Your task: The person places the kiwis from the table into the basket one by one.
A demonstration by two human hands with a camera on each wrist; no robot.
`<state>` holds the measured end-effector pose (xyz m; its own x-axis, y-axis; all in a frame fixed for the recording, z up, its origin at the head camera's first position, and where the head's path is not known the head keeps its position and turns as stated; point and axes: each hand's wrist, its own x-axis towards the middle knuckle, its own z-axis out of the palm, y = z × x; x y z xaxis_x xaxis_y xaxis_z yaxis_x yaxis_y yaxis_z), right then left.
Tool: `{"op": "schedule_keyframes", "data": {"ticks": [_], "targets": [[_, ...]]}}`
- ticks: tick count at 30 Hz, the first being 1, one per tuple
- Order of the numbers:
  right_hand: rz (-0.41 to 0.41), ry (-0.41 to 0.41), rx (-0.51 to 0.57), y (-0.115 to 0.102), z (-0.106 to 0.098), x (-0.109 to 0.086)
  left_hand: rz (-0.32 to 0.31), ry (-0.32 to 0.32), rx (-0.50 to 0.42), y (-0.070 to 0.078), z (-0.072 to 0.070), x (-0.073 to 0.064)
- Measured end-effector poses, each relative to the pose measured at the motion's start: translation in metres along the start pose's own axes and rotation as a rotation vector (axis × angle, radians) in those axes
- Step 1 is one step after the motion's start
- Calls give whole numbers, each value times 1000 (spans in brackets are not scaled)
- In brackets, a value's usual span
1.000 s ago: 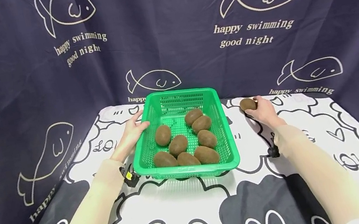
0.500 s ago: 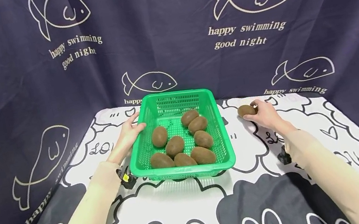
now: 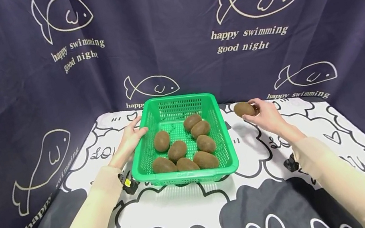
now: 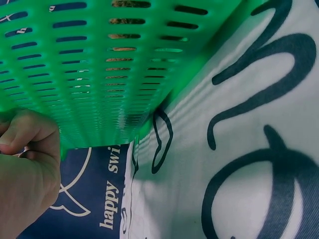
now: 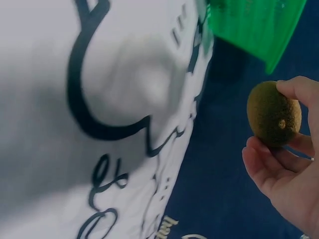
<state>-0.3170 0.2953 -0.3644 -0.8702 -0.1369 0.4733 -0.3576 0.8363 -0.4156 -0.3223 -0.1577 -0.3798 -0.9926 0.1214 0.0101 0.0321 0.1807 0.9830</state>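
Note:
A kiwi (image 3: 244,109) is pinched between the thumb and fingers of my right hand (image 3: 265,115), to the right of the green plastic basket (image 3: 228,138). In the right wrist view the kiwi (image 5: 273,113) is held above the table, with its brown fuzzy skin and one end showing. My left hand (image 3: 130,138) grips the left side of the basket, its thumb at the rim. Bent fingers of the left hand (image 4: 31,132) show against the slotted basket wall (image 4: 94,74) in the left wrist view. Several kiwis lie inside the basket, among them one kiwi (image 3: 162,141) at the left.
A white tablecloth (image 3: 180,208) with black drawings covers the table. Dark blue curtain (image 3: 185,28) with fish prints hangs behind and at the sides. Black wrist devices (image 3: 291,163) sit beneath the sleeves.
My right hand has taken the kiwi up from the table and moved it slightly left toward the basket. The left hand stays at the basket's side. The head view has shifted a little.

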Motion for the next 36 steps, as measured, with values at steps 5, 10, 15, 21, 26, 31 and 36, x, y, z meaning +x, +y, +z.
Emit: {"op": "schedule_keyframes", "data": {"ticks": [5,10,15,21,26,31,36], "targets": [[-42,41,48,-17,-7,1,-7,-5,-30,1,0,-1],[-71,78,62,-27,-10,2,-1,-11,-45,0,0,-1],[-93,106,90,-33,-12,0,5,-6,-20,0,0,0],[-127,126,101,-36,-10,-1,11,-4,-23,0,0,0],[-137,116,127,-42,-10,-1,5,-1,-38,0,0,1],[-171,102,149,-52,-8,-1,1,-2,-26,1,0,0],[-222,79,176,-64,-1,-1,4,-7,-21,0,0,0]]}}
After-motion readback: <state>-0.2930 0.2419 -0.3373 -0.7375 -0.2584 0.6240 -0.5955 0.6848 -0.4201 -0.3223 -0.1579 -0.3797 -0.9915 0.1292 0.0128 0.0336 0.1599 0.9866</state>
